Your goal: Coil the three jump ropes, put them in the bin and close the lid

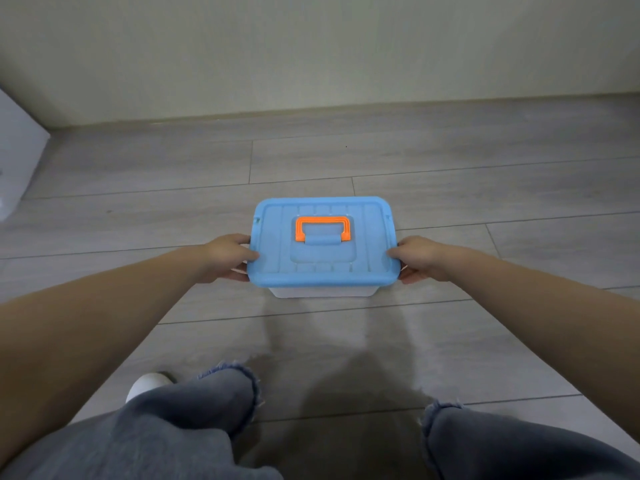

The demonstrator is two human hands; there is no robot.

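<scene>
Head view: the bin (322, 292) sits on the floor (450, 161) straight ahead, between the two hands, with the blue lid (322, 261) on top of it; the left hand (227, 256) grips the lid's left edge, thumb on top and fingers curled under the rim; the right hand (417, 258) grips the right edge the same way; only a pale strip of the bin's near wall shows below the lid; what lies inside cannot be seen.

Count: one bin, one lid, one orange handle (322, 228) lying flat in the lid's middle recess; two hands; one white shoe (147, 384) by the left knee.

Room: bare floor lies on every side of the bin; the wall (311, 53) stands well behind it; a white object (17, 157) stands at the far left edge; the knees are well apart from the bin's near side.
</scene>
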